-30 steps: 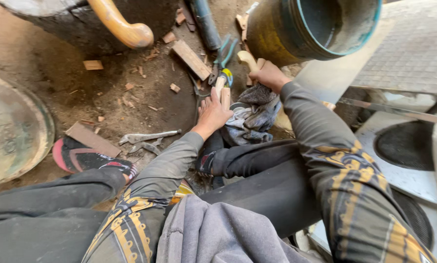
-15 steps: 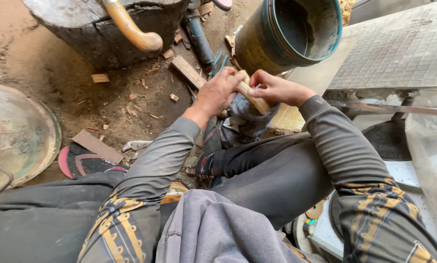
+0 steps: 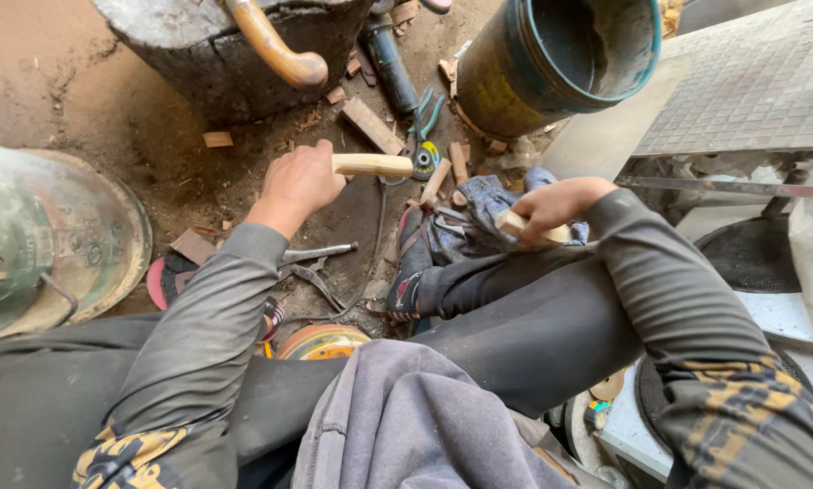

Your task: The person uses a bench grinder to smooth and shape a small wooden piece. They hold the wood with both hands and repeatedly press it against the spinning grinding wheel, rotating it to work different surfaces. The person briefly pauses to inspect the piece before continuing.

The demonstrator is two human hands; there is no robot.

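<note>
My left hand (image 3: 300,181) grips a pale wooden piece (image 3: 373,165) that points to the right, above the dirt floor. Over my raised knee, my right hand (image 3: 556,207) is closed on a second, shorter piece of light wood (image 3: 515,223). Between the hands lie a crumpled blue-grey cloth (image 3: 479,204) and a tool with teal handles and a yellow disc (image 3: 425,154). My foot in a dark shoe (image 3: 411,263) rests below the cloth.
A dark stump (image 3: 216,63) carries a curved tan wooden handle (image 3: 275,45). A large teal-rimmed drum (image 3: 560,54) stands at the top right. A round greenish metal lid (image 3: 81,235) lies at left. Metal pliers (image 3: 311,263) and wood scraps (image 3: 370,125) litter the dirt. A tiled slab (image 3: 750,91) is at right.
Both hands had been together on the wood near the drum. They have since drawn apart: the left moved left with one piece, the right came back toward my knee with another.
</note>
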